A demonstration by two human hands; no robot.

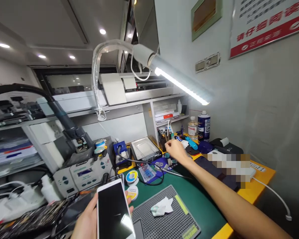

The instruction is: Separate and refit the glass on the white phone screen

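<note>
A white-framed phone [113, 210] with a dark screen rests in my left hand [86, 220] at the bottom centre, fingers wrapped round its edges. My right hand [175, 151] reaches out to the tool holder [162, 139] at the back of the bench. Its fingers are pinched together near a thin white-handled tool [168, 127]; whether they grip it is too small to tell. Below, a crumpled white tissue [161, 206] lies on the grey textured mat [151, 225].
A soldering station [86, 176] and loose tools stand at the left. Solder spools [132, 177] sit mid-bench. A bottle [192, 127] and a blue spray can [204, 126] are at the back right. A lit lamp [179, 83] hangs overhead.
</note>
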